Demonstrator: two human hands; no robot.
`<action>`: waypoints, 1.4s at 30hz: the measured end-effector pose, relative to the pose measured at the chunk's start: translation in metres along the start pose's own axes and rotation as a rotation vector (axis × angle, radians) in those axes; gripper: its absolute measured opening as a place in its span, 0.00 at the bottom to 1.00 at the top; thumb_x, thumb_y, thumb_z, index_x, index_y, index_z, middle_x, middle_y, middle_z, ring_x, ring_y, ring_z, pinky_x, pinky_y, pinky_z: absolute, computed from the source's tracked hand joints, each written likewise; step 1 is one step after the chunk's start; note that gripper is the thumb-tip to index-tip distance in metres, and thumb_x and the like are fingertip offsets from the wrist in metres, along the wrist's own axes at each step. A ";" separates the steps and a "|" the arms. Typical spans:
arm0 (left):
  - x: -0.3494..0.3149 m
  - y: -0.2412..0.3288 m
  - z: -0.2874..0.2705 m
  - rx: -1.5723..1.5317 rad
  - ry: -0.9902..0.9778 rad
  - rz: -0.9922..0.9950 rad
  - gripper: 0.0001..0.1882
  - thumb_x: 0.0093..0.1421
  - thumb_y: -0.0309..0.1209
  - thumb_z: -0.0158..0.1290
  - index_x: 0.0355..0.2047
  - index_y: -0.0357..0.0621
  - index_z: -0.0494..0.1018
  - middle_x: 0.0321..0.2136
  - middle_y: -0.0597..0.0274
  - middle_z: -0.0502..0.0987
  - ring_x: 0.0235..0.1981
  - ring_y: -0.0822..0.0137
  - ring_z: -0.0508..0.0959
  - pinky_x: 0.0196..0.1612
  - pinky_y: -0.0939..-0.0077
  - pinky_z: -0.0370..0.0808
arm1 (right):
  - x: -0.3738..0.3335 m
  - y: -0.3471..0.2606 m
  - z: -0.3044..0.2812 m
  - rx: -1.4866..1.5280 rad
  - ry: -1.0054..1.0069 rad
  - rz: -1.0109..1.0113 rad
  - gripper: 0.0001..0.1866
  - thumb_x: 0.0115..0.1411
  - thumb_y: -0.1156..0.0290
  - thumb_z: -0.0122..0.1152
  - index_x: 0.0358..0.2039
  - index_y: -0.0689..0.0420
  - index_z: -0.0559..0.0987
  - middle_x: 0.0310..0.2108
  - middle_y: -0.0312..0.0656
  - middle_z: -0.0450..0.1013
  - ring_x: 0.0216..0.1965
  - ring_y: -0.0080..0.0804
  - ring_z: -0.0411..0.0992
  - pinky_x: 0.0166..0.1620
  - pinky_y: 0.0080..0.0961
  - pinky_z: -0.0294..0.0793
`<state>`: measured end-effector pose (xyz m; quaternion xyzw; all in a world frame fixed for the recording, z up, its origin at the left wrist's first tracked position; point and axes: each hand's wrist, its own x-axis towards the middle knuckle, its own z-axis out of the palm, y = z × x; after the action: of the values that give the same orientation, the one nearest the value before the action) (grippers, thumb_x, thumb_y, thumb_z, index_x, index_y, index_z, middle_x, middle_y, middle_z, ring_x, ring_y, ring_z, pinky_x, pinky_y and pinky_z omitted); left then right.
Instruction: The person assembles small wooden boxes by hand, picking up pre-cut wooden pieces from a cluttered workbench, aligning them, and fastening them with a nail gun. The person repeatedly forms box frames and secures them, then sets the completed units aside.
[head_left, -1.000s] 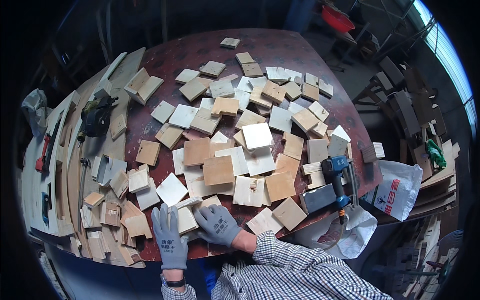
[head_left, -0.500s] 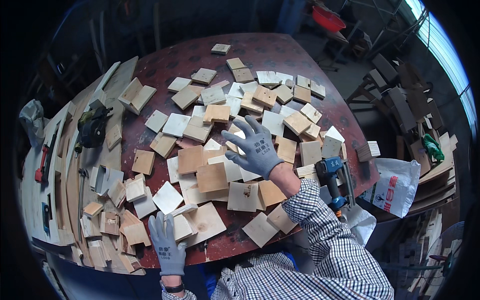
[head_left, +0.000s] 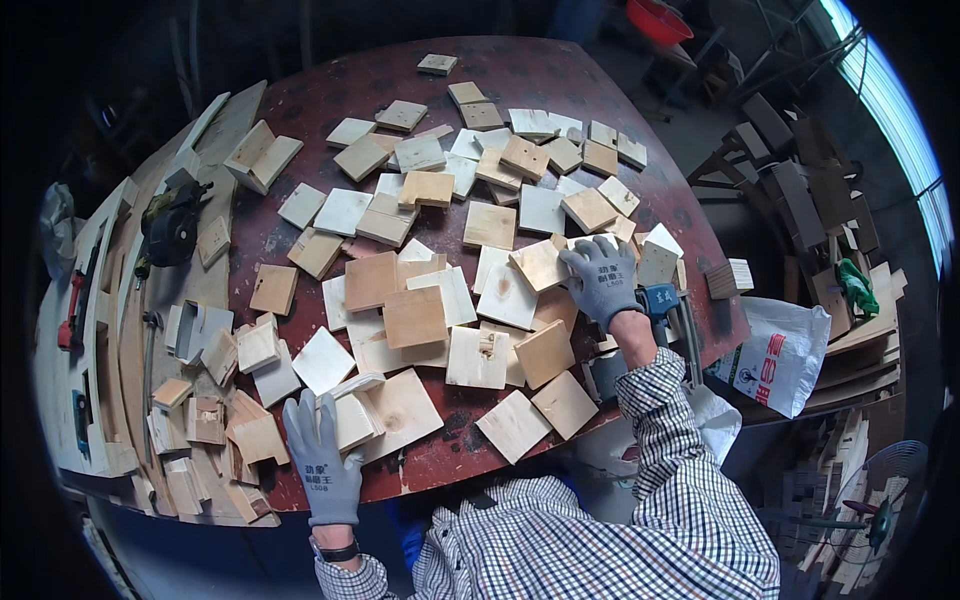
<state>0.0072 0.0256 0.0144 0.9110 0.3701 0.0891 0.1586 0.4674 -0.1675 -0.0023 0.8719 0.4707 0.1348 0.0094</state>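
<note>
My left hand (head_left: pixel 325 465), in a grey work glove, lies at the table's near edge with its fingers stretched out. Its fingertips and thumb rest beside a small stack of wooden blocks (head_left: pixel 352 420), which leans on a wider pale board (head_left: pixel 408 412). On the right side of the pile, my gloved right hand (head_left: pixel 602 280) has its fingers bent over the right end of a wooden block (head_left: pixel 540 266), gripping it; the thumb is partly hidden. A blue power tool (head_left: pixel 660 300) stands just right of that hand, partly covered by my wrist.
Square wood offcuts (head_left: pixel 415 318) lie scattered and overlapping across the dark red table (head_left: pixel 330 95). On the left are long boards (head_left: pixel 110 400), a black power tool (head_left: pixel 172 228) and a hammer (head_left: pixel 150 370). A white sack (head_left: pixel 780 355) sits at the right edge.
My right hand has moved right and lowered from above the middle of the pile, closing on a block. My left hand keeps its place by the stack. The whole view has shifted slightly.
</note>
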 end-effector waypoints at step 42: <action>0.002 -0.004 0.001 0.042 0.013 0.010 0.54 0.44 0.26 0.72 0.73 0.52 0.61 0.74 0.55 0.55 0.75 0.41 0.52 0.75 0.47 0.57 | 0.117 -0.109 -0.017 0.050 -0.220 -0.162 0.34 0.59 0.59 0.69 0.67 0.40 0.70 0.65 0.43 0.68 0.63 0.50 0.68 0.64 0.48 0.69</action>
<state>0.0066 0.0295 0.0120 0.9154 0.3685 0.0878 0.1365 0.4349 -0.0120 0.0250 0.8406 0.5388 0.0252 0.0502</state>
